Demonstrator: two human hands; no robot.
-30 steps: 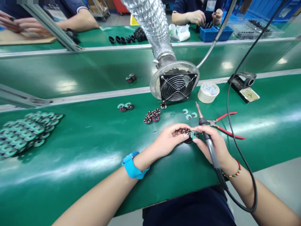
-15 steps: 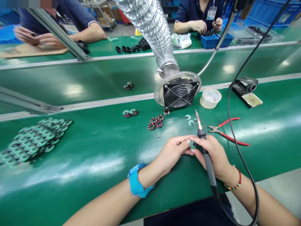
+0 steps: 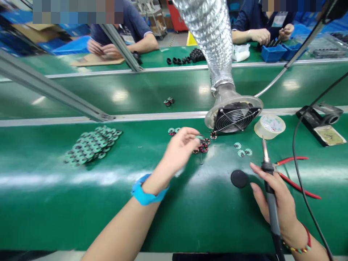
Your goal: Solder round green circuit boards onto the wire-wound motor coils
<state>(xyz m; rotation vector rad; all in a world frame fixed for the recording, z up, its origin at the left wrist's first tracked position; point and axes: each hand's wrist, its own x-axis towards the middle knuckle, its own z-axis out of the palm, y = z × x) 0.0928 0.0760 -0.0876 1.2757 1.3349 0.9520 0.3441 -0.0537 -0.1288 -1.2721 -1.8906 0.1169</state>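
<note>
My left hand (image 3: 181, 149), with a blue wristband, is over the mat beside the cluster of copper-and-black ring parts (image 3: 203, 145). A small green-topped piece (image 3: 200, 137) shows at its pinched fingertips, blurred. My right hand (image 3: 277, 195) holds a soldering iron (image 3: 270, 195) against the palm, its tip pointing up and away; thumb and forefinger are apart. Just left of that hand lies a round black disc (image 3: 239, 178). Three small green boards (image 3: 241, 153) rest beyond the disc. Two green-topped rings (image 3: 171, 131) sit behind my left hand, partly hidden.
Red-handled pliers (image 3: 299, 186) lie right of the iron. Behind are a tape roll (image 3: 270, 127), a fan with foil duct (image 3: 236, 119) and an iron stand (image 3: 320, 123). Stacked green boards (image 3: 92, 145) lie left. Two people work across the partition.
My left hand has left my right hand and moved left to the ring parts, carrying the small green piece. My right thumb and forefinger have parted. The black disc is now visible; the view has shifted.
</note>
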